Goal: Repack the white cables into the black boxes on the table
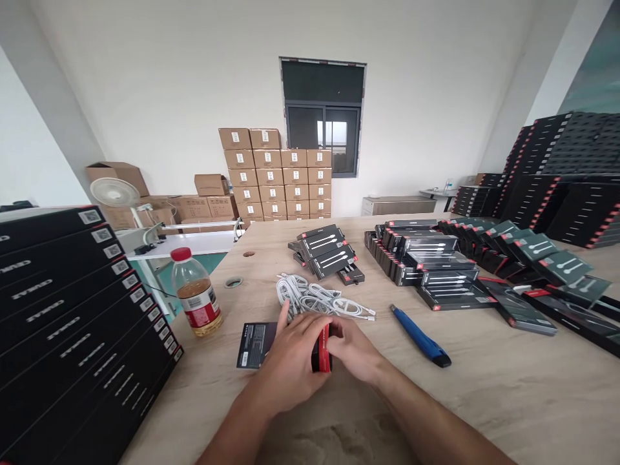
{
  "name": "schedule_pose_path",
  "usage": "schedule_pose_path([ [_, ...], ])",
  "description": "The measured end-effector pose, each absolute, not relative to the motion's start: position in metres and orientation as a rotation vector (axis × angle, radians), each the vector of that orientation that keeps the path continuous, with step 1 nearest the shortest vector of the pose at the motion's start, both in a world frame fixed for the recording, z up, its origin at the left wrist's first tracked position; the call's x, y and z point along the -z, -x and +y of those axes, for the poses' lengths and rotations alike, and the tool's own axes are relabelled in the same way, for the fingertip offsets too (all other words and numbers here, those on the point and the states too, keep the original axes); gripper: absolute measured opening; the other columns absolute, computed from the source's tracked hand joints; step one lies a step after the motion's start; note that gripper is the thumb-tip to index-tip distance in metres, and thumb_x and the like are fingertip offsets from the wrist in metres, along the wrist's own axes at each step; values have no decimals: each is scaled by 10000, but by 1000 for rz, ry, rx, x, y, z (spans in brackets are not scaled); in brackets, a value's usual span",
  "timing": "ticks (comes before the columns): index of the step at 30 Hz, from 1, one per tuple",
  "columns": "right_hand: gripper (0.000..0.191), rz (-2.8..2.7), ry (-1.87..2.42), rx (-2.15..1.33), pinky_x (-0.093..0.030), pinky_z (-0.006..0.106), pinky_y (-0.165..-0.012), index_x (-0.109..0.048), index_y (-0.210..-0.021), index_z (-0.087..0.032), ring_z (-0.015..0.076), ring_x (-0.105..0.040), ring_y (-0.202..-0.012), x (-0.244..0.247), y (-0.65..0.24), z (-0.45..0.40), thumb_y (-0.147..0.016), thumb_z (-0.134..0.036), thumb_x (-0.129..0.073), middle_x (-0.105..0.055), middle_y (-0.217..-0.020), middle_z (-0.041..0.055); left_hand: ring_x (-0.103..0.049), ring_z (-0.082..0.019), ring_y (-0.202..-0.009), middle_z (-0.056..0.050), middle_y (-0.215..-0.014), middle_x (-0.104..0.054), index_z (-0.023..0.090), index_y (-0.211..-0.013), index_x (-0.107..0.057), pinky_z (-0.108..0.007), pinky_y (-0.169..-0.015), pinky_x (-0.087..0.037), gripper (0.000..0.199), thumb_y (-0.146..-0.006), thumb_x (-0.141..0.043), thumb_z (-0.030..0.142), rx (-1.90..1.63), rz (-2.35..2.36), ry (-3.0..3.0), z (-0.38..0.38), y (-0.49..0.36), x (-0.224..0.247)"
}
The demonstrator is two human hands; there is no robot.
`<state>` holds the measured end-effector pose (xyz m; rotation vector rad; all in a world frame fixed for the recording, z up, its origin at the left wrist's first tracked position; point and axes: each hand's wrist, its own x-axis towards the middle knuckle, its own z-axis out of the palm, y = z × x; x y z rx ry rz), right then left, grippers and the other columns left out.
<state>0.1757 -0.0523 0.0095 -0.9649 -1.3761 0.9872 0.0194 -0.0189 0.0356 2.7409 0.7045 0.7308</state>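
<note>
Between my two hands stands a small black and red box (323, 352), its red side facing up and toward me. My left hand (293, 352) wraps over its left side and hides much of it. From the right, the fingers of my right hand (356, 349) press against the red edge. A flat black printed package (252, 345) lies on the table, partly under my left hand. Just beyond my hands is a pile of coiled white cables (310, 297). A blue utility knife (420, 336) rests to the right.
Black cable boxes (329, 252) lie heaped behind the cables, with more rows (426, 258) at right. A bottle (196, 294) with a red cap and a tape roll (233, 282) stand at left, beside a tall stack of black boxes (72, 329). Cartons (276, 174) line the wall.
</note>
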Motion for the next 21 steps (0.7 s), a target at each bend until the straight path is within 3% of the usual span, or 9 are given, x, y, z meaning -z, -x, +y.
schedule_pose_path([
  [10,195,-1182,1098,-940,-414,280,-658,-661,-703,-191,185,-566,-727,-7,-172,-52,-619,-163,-487,-654,-721,-19,-503,-283,-1335,-41,-1391,-602,297,-1327,-497,-544,-1243,56,718,-649,-637,109,-678,676,-2767,-15,-21,-31],
  [15,241,-1123,1069,-978,-405,278,-642,-671,-757,-186,174,-537,-686,0,-175,-48,-613,-194,-478,-619,-683,-18,-496,-309,-1343,-42,-1403,-594,286,-1347,-484,-545,-1252,-40,726,-660,-685,168,-681,679,-2757,-15,-20,-33],
  [21,177,-1125,973,-1164,-388,244,-575,-641,-751,-192,137,-490,-610,4,-189,-40,-613,-220,-534,-575,-658,-35,-597,-300,-1204,-62,-1265,-669,272,-1299,-504,-546,-1220,-170,633,-691,-667,209,-870,795,-2794,-8,-14,-31],
])
